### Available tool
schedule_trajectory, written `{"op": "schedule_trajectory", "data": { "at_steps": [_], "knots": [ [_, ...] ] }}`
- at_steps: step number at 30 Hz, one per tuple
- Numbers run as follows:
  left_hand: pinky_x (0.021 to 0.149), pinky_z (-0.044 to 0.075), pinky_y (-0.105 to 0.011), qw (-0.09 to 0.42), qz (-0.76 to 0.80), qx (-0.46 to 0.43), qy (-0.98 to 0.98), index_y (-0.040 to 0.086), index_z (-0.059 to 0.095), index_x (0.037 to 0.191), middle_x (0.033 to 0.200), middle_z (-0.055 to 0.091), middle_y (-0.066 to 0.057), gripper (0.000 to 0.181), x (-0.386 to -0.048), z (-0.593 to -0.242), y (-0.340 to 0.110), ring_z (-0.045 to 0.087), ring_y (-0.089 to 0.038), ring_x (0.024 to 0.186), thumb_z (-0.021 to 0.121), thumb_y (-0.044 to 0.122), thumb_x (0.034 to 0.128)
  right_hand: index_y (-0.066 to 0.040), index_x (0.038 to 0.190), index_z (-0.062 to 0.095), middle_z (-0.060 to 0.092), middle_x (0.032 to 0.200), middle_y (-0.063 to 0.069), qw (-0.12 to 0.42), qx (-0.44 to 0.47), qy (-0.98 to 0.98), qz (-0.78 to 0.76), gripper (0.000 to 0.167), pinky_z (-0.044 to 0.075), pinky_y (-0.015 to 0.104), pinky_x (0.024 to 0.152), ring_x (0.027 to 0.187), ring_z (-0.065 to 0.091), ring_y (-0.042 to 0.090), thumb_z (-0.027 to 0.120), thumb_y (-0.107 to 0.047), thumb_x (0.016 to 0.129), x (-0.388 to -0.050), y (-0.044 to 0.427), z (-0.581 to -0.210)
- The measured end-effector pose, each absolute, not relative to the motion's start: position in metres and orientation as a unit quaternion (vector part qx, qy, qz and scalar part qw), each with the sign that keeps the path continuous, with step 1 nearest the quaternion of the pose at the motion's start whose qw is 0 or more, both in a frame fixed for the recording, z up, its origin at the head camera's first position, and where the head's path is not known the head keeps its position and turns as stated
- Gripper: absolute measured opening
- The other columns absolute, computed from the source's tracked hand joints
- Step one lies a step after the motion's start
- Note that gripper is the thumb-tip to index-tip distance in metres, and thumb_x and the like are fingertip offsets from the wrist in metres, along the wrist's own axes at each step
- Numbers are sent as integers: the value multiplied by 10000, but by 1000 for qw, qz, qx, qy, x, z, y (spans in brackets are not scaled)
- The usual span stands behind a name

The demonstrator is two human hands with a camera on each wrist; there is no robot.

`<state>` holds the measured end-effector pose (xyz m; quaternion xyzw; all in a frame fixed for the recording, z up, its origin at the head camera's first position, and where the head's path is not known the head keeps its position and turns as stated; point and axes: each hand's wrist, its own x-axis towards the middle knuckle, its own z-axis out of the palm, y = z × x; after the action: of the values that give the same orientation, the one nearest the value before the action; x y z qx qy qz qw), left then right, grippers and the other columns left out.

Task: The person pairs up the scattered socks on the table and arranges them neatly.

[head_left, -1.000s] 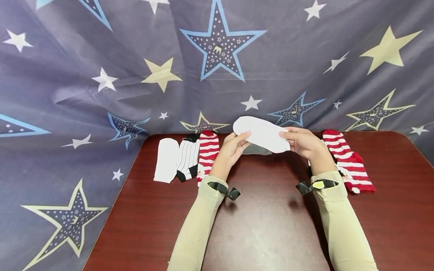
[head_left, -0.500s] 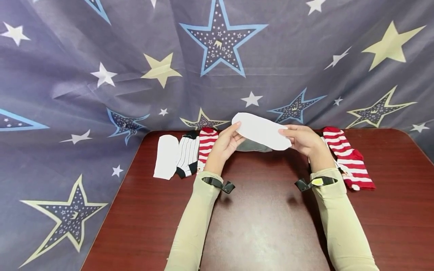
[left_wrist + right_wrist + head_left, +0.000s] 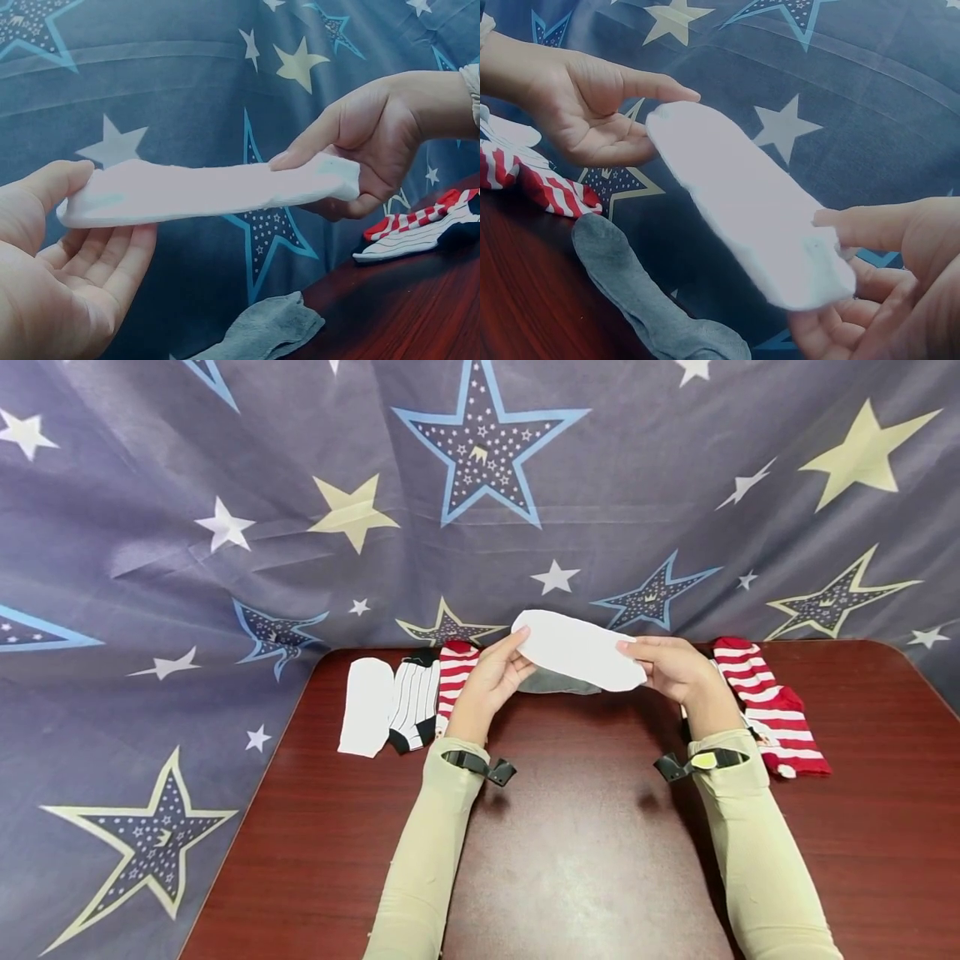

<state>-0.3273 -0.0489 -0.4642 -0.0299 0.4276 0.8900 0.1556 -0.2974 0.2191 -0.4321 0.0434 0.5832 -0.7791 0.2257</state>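
A white sock [image 3: 577, 650] is stretched between both hands above the far edge of the table. My left hand [image 3: 497, 675] pinches its rounded left end between thumb and fingers. At the other end, my right hand [image 3: 675, 670] grips it with the thumb on top and the fingers underneath. In the left wrist view the sock [image 3: 202, 191] hangs nearly level, clear of the tabletop. Below it lies a grey sock [image 3: 645, 300], partly hidden in the head view by the held sock.
On the left lie another white sock [image 3: 367, 707], a black-and-white striped sock [image 3: 415, 703] and a red-and-white striped sock [image 3: 456, 672]. A second red-and-white striped sock [image 3: 772, 710] lies right, beside a partly hidden one. A star-patterned curtain [image 3: 480, 560] hangs behind the brown table [image 3: 570, 827].
My left hand has shifted a little left and up toward the sock's end. The right hand keeps its grip, and the view has tilted slightly.
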Motion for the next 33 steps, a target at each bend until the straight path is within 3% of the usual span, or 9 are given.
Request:
{"op": "schedule_trajectory", "data": {
  "at_steps": [4,13,17,21,33],
  "knots": [
    [1230,290,-533,158,891,-26,425,48,624,1106,863,756,-20,136,-327,-463,-49,719,-122,847,503,95,1066,-146,869,724,746,817,-43,228,41,583,-779,252,579,221,703,736,707,51,551,-82,1041,-297,221,-432],
    [1217,328,-512,173,879,-21,444,69,628,1082,861,753,-7,133,-327,-462,-51,716,-114,849,502,104,1067,-136,862,726,749,808,-45,215,29,570,-793,285,573,221,713,730,707,44,525,-49,1044,-296,226,-429],
    [1024,518,-373,187,864,-3,467,78,619,1099,870,750,15,144,-326,-463,-55,713,-101,852,480,104,1073,-133,860,717,744,803,-49,210,25,566,-797,294,571,222,714,725,705,45,511,-41,1048,-296,228,-430],
    [822,578,-269,199,860,19,470,76,611,1102,865,751,19,154,-324,-464,-57,715,-97,838,460,89,1076,-142,864,708,735,797,-57,207,28,568,-796,286,561,226,713,718,697,48,510,-51,1051,-296,228,-431],
    [798,586,-252,203,861,55,463,57,569,1163,885,750,29,191,-323,-460,-60,715,-78,827,392,54,1090,-178,857,719,734,794,-71,209,37,569,-795,317,554,228,705,709,689,45,498,-81,1062,-297,225,-432]
  ]
}}
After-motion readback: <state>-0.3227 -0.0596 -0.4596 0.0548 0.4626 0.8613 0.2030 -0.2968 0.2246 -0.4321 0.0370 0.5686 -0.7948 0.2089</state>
